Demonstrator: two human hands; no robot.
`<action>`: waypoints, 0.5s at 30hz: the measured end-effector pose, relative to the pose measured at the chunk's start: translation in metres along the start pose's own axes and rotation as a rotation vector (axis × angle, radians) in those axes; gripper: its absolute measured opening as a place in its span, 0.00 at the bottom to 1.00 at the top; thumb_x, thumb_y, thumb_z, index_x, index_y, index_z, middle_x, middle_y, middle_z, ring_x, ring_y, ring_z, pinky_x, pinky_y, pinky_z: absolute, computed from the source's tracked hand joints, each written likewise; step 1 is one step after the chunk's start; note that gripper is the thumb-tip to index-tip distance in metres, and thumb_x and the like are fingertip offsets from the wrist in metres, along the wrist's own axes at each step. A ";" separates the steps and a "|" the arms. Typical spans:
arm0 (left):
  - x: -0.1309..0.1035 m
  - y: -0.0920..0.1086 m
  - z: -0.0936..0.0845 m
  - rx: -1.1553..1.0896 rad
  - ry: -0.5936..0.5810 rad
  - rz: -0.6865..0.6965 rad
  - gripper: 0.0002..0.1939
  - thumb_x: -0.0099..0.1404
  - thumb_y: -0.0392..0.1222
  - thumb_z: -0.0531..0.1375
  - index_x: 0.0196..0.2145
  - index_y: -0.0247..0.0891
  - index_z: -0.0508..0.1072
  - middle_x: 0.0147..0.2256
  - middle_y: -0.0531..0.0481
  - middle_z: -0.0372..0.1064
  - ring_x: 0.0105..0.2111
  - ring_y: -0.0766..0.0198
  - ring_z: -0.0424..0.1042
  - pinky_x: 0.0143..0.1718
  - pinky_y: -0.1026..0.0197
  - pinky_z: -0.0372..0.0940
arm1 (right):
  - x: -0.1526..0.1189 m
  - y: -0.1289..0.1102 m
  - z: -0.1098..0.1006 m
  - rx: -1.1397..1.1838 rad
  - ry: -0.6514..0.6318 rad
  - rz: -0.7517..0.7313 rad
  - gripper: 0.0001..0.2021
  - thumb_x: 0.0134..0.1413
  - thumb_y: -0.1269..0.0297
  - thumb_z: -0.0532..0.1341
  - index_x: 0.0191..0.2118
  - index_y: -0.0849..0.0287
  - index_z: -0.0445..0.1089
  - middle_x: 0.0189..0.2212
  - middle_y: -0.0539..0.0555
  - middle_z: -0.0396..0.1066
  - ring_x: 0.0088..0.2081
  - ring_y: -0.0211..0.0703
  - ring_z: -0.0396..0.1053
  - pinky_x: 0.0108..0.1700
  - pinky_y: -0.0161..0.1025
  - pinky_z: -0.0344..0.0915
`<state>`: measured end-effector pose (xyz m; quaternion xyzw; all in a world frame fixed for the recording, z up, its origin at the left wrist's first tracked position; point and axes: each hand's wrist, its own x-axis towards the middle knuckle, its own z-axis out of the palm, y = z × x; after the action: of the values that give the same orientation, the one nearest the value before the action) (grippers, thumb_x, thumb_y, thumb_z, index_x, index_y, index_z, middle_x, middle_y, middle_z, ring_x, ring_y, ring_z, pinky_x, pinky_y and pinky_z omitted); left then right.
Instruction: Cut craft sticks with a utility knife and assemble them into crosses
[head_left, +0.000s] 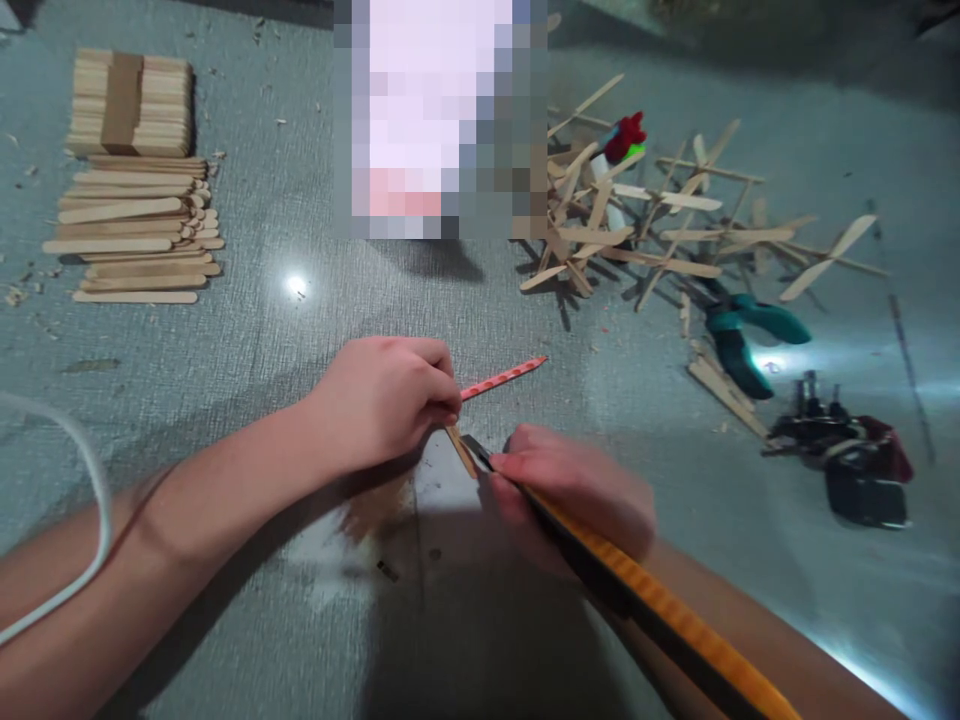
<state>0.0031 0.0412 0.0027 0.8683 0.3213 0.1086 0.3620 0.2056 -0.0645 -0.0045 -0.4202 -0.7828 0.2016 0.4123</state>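
My left hand [409, 385] is closed, pinching the far end of a wooden craft stick [463, 455] that points down toward me. A pink pencil [502, 380] sticks out to the right from beside those fingers; whether they touch it, I cannot tell. Wrapped in my right hand [577, 490], slightly blurred, is an orange and black utility knife [637, 585]. Its blade lies against or right beside the stick's right edge. Under the stick is a pale patch of tabletop with brownish dust.
At the far left lie a banded bundle of craft sticks [165, 105] and loose sticks [124, 242]. Crossed stick pieces [592, 240] are heaped at the right, near teal-handled pliers [739, 345] and a dark object [866, 490]. A white cable [94, 480] crosses above my left forearm.
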 end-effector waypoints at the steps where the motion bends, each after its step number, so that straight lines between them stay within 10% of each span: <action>1: 0.000 0.000 0.000 -0.001 0.001 0.000 0.09 0.66 0.32 0.65 0.33 0.42 0.85 0.38 0.53 0.80 0.33 0.65 0.77 0.35 0.60 0.63 | 0.000 0.000 0.001 0.007 0.019 0.003 0.10 0.63 0.78 0.60 0.40 0.54 0.70 0.22 0.46 0.68 0.22 0.38 0.61 0.25 0.39 0.59; 15: 0.000 -0.001 0.003 0.020 0.014 0.021 0.10 0.66 0.34 0.64 0.33 0.43 0.85 0.38 0.53 0.81 0.33 0.65 0.76 0.35 0.60 0.63 | -0.002 -0.001 -0.001 -0.113 -0.107 0.095 0.08 0.63 0.75 0.61 0.37 0.53 0.72 0.22 0.46 0.67 0.22 0.38 0.64 0.23 0.38 0.59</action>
<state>0.0039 0.0403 0.0004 0.8744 0.3158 0.1152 0.3499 0.2059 -0.0667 -0.0041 -0.4680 -0.7931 0.1983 0.3356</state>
